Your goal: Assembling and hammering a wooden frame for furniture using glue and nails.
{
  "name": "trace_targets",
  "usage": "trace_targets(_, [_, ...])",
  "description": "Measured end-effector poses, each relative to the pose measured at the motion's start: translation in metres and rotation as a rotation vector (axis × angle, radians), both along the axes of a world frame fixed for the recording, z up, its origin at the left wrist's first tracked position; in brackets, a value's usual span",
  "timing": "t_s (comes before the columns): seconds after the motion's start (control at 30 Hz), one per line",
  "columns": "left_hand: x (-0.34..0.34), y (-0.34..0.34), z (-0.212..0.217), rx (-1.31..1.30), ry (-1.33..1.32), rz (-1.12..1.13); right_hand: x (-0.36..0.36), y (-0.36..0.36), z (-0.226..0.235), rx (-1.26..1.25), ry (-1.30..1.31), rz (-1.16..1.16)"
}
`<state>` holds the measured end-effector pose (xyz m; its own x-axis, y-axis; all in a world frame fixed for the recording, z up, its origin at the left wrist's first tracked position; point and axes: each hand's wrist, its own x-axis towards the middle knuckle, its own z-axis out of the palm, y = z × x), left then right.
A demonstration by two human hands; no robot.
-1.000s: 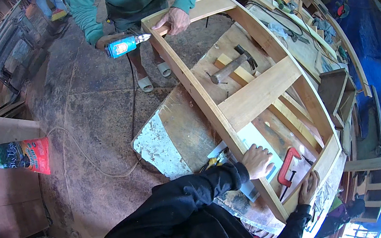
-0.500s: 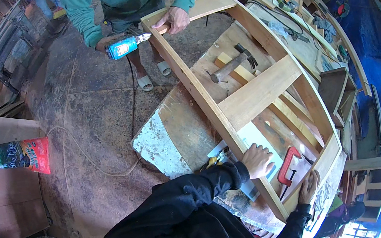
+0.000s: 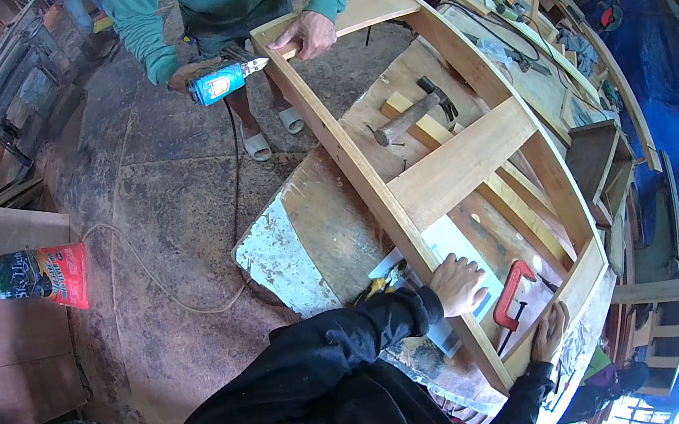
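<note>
Over beat-up tabletop [image 3: 329, 231], left hand [image 3: 459, 285] had fingers [image 3: 472, 281] wrapped over long rail [image 3: 350, 157] of wooden frame [image 3: 465, 164], right hand [image 3: 550, 332] gripped end board [image 3: 578, 289]; red C-clamp [image 3: 506, 301] lay just inside.

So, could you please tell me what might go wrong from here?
The blue power tool might slip at the corner of the wooden frame and hurt the co-worker's hand close by. The frame could shift if the left hand and right hand ease off. The dark cord near the co-worker's sandals might catch a foot.
</note>
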<state>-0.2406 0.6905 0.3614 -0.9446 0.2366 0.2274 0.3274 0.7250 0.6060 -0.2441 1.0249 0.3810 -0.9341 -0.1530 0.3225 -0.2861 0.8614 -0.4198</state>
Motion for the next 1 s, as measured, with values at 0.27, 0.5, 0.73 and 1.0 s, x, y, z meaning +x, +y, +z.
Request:
trace_targets(0.27, [-0.0003,-0.0019,0.0033,-0.016,-0.013,-0.014,0.0014,-0.0025,0.0003,-0.026,-0.007,-0.002])
trace_targets(0.5, [-0.0003,-0.0014,0.0028,-0.011,0.0,-0.005,0.0002,-0.0011,-0.001,-0.025,-0.002,0.0])
trace_targets(0.73, [0.0005,-0.0002,-0.0001,0.01,0.024,0.006,0.0004,-0.0017,-0.0003,-0.021,-0.007,-0.002])
trace_targets(1.0, [0.0003,-0.0006,0.0029,-0.011,0.004,0.0,0.0011,-0.004,0.002,-0.027,-0.017,-0.017])
